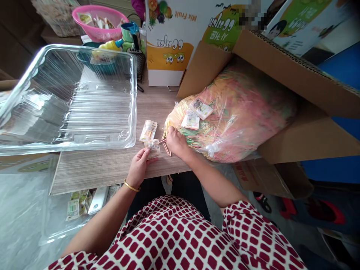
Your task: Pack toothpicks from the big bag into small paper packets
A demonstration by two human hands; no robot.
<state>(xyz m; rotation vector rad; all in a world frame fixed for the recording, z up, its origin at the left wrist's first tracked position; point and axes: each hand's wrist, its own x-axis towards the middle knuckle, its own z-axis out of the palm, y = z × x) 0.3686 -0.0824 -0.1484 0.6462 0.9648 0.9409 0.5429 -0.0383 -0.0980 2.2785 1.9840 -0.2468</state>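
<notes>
Left hand: While the head view shows its thumb and fingers clamped on the near side of a small printed sachet, a light grip seems best, firm enough to steady the film without creasing it.

Right hand: fingertips together on a thin pink stick that points left toward the sachet; a soft pinch in line with its length should spare so slender a piece from snapping. Whether its tip is inside the sachet, I cannot tell.

Held sachet: just above the wood-grain table or resting on it, its far edge at another printed sachet; keeping the 2 from snagging calls for care.

Loose sticks: on the table, just beside the right hand; evened ends would make them easier to pick up.

Bag of coloured sticks: right, bulging from the open carton, with 2 sachets on top; the right forearm is best held off its film.

Clear plastic tub: left, apart from both hands.
</notes>
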